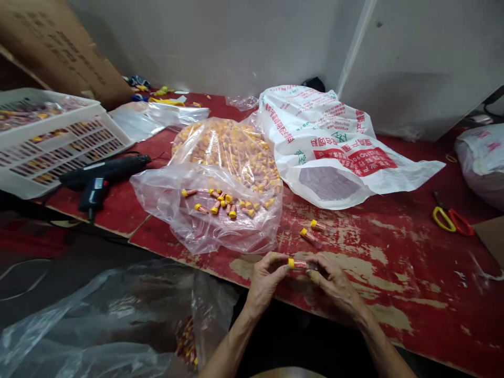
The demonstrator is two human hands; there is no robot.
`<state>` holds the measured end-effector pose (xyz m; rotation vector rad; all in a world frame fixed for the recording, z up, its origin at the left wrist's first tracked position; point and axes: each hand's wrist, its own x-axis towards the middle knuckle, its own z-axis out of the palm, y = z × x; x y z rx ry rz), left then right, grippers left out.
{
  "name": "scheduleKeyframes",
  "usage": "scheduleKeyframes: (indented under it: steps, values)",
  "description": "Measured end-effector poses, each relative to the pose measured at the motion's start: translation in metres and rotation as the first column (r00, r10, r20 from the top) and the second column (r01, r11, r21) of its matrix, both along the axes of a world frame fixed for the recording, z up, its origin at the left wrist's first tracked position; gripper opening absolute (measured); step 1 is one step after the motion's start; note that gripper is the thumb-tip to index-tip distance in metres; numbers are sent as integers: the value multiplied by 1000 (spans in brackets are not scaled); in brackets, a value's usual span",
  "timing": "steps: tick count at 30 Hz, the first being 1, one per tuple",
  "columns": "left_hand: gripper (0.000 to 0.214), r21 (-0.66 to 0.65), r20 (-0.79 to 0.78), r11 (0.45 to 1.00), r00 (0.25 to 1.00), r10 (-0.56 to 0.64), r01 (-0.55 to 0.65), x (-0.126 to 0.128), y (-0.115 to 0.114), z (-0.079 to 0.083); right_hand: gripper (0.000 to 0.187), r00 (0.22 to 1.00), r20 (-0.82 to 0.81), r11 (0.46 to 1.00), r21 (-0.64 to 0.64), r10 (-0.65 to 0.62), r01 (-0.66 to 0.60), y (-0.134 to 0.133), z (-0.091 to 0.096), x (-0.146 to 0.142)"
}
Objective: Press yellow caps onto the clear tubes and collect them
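Both hands meet at the near edge of the worn red table [394,273]. My left hand [265,278] pinches the yellow cap end of a small clear tube [298,264]. My right hand [334,281] grips the other end of that same tube, fingers curled. Two more yellow-capped tubes [313,231] lie on the table just beyond my hands. A clear plastic bag [220,184] full of the same tubes lies open behind them, with several tubes spilled near its mouth.
A white printed bag [334,147] lies at the back right. Black glue gun [102,176] and a white slatted crate [47,142] sit at left. Scissors with yellow and red handles [451,218] lie at right. A clear bag [98,325] hangs below the table edge.
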<state>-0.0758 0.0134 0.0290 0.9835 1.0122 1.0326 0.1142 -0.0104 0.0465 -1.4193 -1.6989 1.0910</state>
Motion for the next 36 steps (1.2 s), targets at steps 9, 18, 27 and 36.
scheduleKeyframes:
  steps: [9, 18, 27, 36]
  values:
    - [22, 578, -708, 815, 465, 531, -49, -58, 84, 14, 45, 769, 166, 766, 351, -617, 539, 48, -34, 71]
    - [23, 569, -788, 752, 480, 384, 333, -60, 153, 4, 33, 506, 703, 865, 373, -500, 337, 72, -35, 68]
    - [37, 343, -404, 890, 808, 430, -301, -72, 92, 20, 24, 389, 721, 805, 407, -574, 433, 175, -5, 80]
    - [38, -249, 191, 937, 936, 297, -246, -33, 21, 16, 27, 545, 618, 821, 369, -566, 435, 195, 10, 84]
